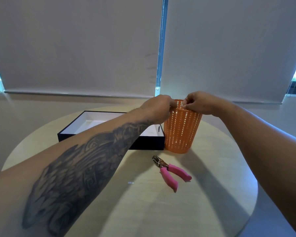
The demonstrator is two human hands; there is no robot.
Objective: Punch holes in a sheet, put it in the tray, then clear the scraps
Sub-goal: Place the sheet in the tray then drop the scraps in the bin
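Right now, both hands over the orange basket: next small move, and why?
Probably part the right hand's fingers and let the scraps fall. Both hands, left hand included, sit pinched together above the orange basket's open rim, with something small and pale between them. One speck remains on the table near the hole punch, so another pickup likely follows.

Round pale wood-grain table [143, 211] carries: dark shallow rectangular tray [109, 142], orange perforated plastic basket [181, 134], pink-handled metal hole punch [171, 171], small white scrap [130, 182].
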